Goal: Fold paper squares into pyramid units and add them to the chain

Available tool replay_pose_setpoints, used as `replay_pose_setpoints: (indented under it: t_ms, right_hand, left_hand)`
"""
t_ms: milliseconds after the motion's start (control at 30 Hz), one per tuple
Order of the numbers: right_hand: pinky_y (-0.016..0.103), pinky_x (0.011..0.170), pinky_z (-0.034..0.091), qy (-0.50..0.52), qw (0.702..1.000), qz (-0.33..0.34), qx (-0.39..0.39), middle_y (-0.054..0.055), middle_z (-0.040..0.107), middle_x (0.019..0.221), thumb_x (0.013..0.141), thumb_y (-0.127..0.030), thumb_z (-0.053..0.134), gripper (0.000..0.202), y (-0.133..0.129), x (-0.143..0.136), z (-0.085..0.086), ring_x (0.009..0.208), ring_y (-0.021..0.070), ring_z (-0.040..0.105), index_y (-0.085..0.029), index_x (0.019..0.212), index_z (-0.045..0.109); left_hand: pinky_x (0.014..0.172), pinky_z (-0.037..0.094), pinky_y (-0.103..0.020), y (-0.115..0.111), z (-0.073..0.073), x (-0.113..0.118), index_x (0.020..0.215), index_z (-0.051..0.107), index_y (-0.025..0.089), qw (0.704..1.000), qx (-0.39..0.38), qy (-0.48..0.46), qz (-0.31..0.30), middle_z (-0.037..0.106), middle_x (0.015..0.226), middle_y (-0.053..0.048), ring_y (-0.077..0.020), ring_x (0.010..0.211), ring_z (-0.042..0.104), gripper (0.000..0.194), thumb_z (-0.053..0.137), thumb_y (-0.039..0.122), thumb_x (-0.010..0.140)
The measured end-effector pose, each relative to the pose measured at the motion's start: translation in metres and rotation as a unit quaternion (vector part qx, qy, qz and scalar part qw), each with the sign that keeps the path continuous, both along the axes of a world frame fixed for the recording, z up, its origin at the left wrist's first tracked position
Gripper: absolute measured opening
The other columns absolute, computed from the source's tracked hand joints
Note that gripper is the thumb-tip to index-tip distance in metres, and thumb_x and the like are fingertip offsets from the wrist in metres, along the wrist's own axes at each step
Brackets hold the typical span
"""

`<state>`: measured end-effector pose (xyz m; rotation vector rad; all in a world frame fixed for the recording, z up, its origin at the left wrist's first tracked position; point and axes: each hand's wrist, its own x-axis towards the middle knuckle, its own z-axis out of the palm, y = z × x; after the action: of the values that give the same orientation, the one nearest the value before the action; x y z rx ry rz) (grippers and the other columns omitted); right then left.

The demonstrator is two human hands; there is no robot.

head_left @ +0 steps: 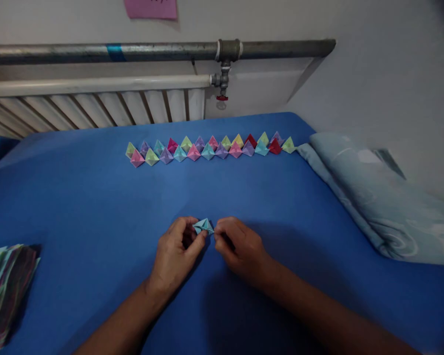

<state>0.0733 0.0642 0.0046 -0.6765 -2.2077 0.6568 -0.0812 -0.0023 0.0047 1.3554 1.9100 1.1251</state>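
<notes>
A small light-blue folded paper piece (203, 226) is held above the blue surface, near the middle of the view. My left hand (178, 249) grips it from the left, thumb along its lower edge and fingers behind. At its right tip, my right hand (240, 246) has thumb and index finger pinched together on the corner. Farther back lie two close rows of folded paper pieces (207, 152) in pink, green, purple, blue, yellow and red.
A stack of coloured paper sheets (7, 291) lies at the left edge. On the right is a folded pale blue-green cloth (388, 207) against the wall. Behind the blue surface (96, 197) stand a white radiator (96, 108) and a metal pipe (163, 51) with a red-handled valve (222, 98).
</notes>
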Motion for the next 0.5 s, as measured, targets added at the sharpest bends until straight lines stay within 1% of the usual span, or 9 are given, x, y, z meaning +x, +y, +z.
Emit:
replay_pose_setpoints:
  t_ms: [167, 300, 433, 500]
  right_hand:
    - [0.026, 0.069, 0.047, -0.010, 1.000, -0.001, -0.013, 0.002, 0.058, 0.080, 0.087, -0.010, 0.043, 0.015, -0.0003, -0.0002, -0.0015, 0.072, 0.0132, 0.056, -0.022, 0.083, 0.049]
    - [0.025, 0.066, 0.045, -0.016, 1.000, 0.006, -0.026, 0.001, 0.056, 0.076, 0.086, -0.008, 0.042, 0.016, -0.0030, -0.0011, -0.0015, 0.068, 0.0122, 0.053, -0.022, 0.080, 0.047]
    - [0.023, 0.061, 0.041, -0.011, 0.998, 0.023, -0.057, -0.001, 0.053, 0.072, 0.081, -0.006, 0.044, 0.016, -0.0070, -0.0027, -0.0006, 0.061, 0.0100, 0.048, -0.021, 0.078, 0.047]
    - [0.022, 0.058, 0.039, -0.007, 0.995, 0.024, -0.099, -0.003, 0.051, 0.070, 0.079, -0.007, 0.048, 0.014, -0.0078, -0.0034, 0.0015, 0.059, 0.0091, 0.046, -0.021, 0.076, 0.048]
  left_hand:
    - [0.065, 0.051, -0.027, 0.0008, -0.0082, -0.0030, 0.105, 0.059, 0.020, 0.997, -0.008, -0.072, -0.001, 0.065, 0.076, 0.000, -0.0133, 0.067, 0.062, 0.024, 0.057, 0.032, 0.084]
    - [0.065, 0.052, -0.028, 0.0014, -0.0080, -0.0037, 0.110, 0.059, 0.019, 0.995, -0.007, -0.098, -0.001, 0.067, 0.078, -0.001, -0.0134, 0.067, 0.063, 0.026, 0.053, 0.031, 0.086]
    - [0.061, 0.051, -0.026, 0.0029, -0.0035, -0.0039, 0.109, 0.062, 0.018, 0.998, -0.004, -0.068, -0.013, 0.067, 0.077, -0.001, -0.0117, 0.060, 0.061, 0.027, 0.047, 0.027, 0.089]
    - [0.063, 0.051, -0.027, 0.0033, -0.0027, -0.0045, 0.108, 0.064, 0.018, 0.999, 0.003, -0.035, -0.015, 0.069, 0.082, -0.003, -0.0128, 0.064, 0.062, 0.027, 0.046, 0.025, 0.089]
